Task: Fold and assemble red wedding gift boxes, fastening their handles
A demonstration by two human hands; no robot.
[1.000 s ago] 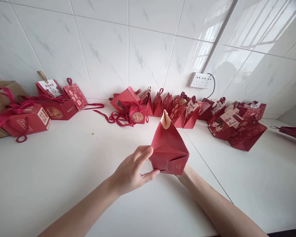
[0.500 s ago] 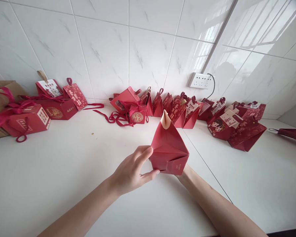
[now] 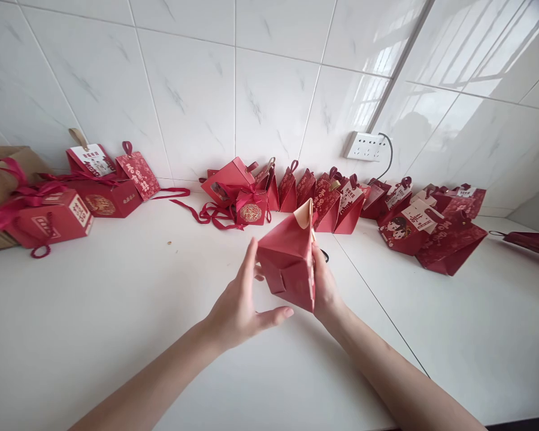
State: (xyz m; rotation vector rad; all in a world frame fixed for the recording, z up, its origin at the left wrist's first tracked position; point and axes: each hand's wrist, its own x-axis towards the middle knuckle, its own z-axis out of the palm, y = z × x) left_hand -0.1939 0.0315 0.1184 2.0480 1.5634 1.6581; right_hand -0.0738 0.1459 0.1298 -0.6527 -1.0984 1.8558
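Observation:
A red folded gift box [image 3: 287,257] with a peaked top and cream inner lining is held up above the white counter. My right hand [image 3: 327,284] grips it from the right side, with part of its fingers hidden behind the box. To the left, my left hand [image 3: 240,299] has its thumb stretched out and its fingers spread. Its fingertips come up to the box's left edge; whether they touch it I cannot tell. A small black loop [image 3: 324,256] shows beside the right fingers.
Several red gift boxes [image 3: 350,206] stand along the tiled wall. On the left are ribbon-tied red boxes [image 3: 49,218] and a brown paper bag [image 3: 0,236]. Loose red ribbon [image 3: 184,206] lies on the counter [image 3: 117,311]. A power strip [image 3: 363,146] rests against the wall; a folded umbrella [image 3: 530,241] lies far right.
The box has turned, showing its other edge and side, and shifted slightly left. My right hand has come round into view on its right side. My left thumb and fingers have moved apart from its face.

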